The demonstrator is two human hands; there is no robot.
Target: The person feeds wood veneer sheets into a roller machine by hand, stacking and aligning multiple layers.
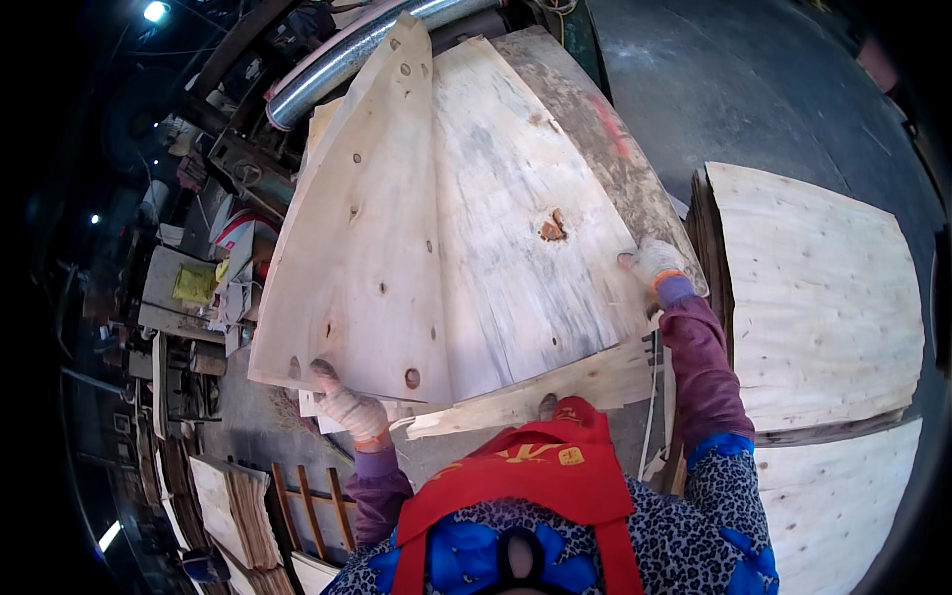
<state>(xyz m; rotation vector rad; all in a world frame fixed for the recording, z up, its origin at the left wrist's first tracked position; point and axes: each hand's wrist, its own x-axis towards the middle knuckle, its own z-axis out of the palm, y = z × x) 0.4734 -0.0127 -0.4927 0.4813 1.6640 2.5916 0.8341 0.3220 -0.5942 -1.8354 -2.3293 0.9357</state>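
Note:
A pale wood veneer sheet with several small dark knots lies at the left, its far corner raised to a point. Beside it, meeting it along a lengthwise line, is a second veneer sheet with grey streaks and a broken brown knot. My left hand, in a light knit glove, pinches the near left edge of the knotted sheet, thumb on top and fingers mostly hidden beneath. Gloved likewise, my right hand grips the right edge of the streaked sheet. Its thumb rests on top; the other fingertips are hard to see.
Beneath the sheets, a worn board with a red mark shows at the right. Stacked veneer stands farther right, with another stack nearer. A shiny metal roller crosses the far side. Piled boards stand at lower left.

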